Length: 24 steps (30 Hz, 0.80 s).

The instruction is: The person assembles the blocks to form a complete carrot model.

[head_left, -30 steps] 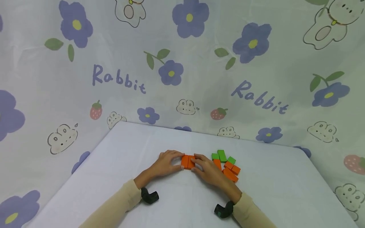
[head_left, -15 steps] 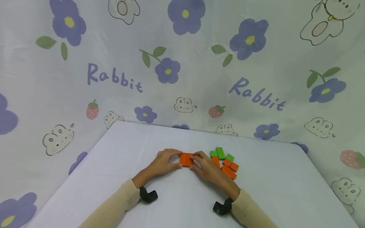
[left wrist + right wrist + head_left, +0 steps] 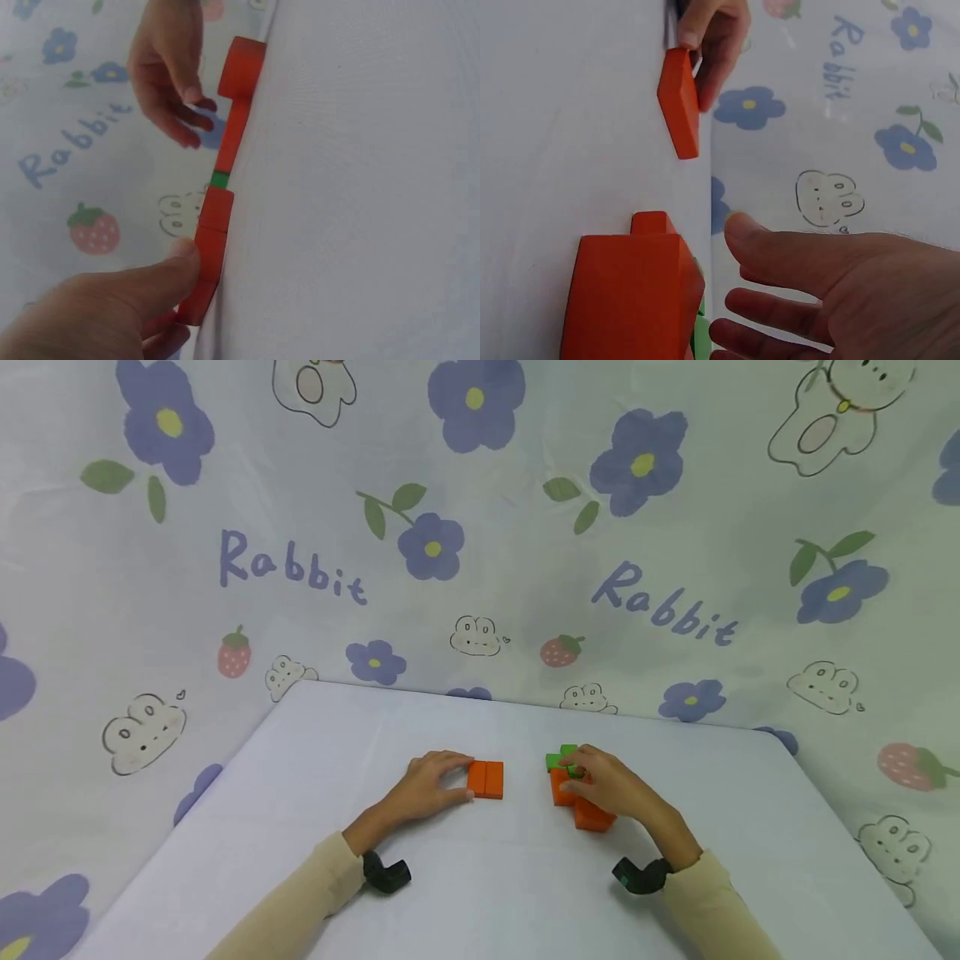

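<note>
Two orange blocks (image 3: 486, 780) lie side by side on the white table, forming a near square. My left hand (image 3: 427, 789) pinches their left end, thumb at the front corner and a finger at the back corner. In the left wrist view the thumb presses along the orange face. My right hand (image 3: 611, 781) hovers over the loose blocks with thumb and fingers spread apart; the right wrist view shows nothing between them. Below it are an orange block (image 3: 594, 817), another orange block (image 3: 560, 787) and green blocks (image 3: 555, 763). The hand hides part of this group.
White cloth covers the table (image 3: 360, 727). Behind it hangs a curtain (image 3: 510, 593) printed with flowers, rabbits and strawberries. A black wrist camera (image 3: 386, 872) sits at the left cuff, another black wrist camera (image 3: 642, 876) at the right.
My right hand has let go of the orange pair and moved right, over the loose blocks. The left hand stays at the pair. The head view has shifted slightly.
</note>
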### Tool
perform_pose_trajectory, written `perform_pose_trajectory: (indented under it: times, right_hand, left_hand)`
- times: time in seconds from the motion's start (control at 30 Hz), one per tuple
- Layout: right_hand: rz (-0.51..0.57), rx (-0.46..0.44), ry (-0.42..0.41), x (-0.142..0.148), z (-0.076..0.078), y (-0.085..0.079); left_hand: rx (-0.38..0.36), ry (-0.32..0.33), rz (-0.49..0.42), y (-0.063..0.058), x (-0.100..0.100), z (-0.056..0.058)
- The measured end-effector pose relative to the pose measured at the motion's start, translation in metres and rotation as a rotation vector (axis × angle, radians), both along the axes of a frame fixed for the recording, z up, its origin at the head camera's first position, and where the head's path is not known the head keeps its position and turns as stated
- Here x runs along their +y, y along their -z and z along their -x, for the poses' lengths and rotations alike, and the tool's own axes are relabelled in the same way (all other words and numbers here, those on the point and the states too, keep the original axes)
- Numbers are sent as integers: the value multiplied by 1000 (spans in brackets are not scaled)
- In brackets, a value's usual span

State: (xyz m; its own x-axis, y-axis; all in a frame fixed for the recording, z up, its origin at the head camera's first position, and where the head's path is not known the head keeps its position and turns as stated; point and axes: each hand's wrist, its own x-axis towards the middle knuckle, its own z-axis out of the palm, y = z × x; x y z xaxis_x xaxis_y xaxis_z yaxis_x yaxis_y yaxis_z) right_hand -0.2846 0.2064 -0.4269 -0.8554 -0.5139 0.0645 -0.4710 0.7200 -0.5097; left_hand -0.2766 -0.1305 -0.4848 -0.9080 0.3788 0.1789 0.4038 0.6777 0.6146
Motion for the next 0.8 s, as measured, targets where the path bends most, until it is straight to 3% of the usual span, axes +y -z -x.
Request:
perform_pose_trajectory:
  times: [0.23,0.57,0.8]
  right_hand:
    - [-65,-15,-3,2,4,9]
    - [-111,-60,4,-4,9,8]
    - [-184,-74,-14,-5,4,8]
  left_hand:
    - [-16,-4,16,3,-2,2]
    - [-28,-21,-2,-2,-3,0]
    - [-21,-2,16,-1,-1,1]
